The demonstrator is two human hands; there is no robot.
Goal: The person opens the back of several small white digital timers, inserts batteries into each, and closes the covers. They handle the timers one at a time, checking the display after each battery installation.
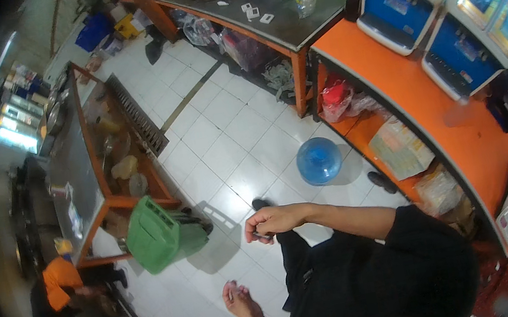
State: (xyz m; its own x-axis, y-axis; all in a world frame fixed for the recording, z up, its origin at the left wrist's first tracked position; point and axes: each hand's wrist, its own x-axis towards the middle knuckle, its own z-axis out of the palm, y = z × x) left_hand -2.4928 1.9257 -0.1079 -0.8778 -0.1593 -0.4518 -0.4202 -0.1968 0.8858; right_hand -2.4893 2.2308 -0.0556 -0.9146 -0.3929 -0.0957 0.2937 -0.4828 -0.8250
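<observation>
My right hand (277,222) is held out over the tiled floor in front of my body. Its fingers are curled on a small dark thing (262,236), too small to name. Lower and to the left, my left hand (242,302) is raised with its fingers bent together. Whatever is in its fingers, if anything, I cannot make out. To the left of my hands stands a green wheeled bin (158,238). A large blue water jug (319,162) is on the floor ahead and to the right, apart from both hands.
An orange counter (379,58) curves along my right, bearing drink dispensers (396,8). A dark-topped table (278,26) stands ahead. A wooden-framed workbench (79,189) runs on the left beside a floor drain grate (136,115). A person in an orange head covering (62,284) is at the lower left.
</observation>
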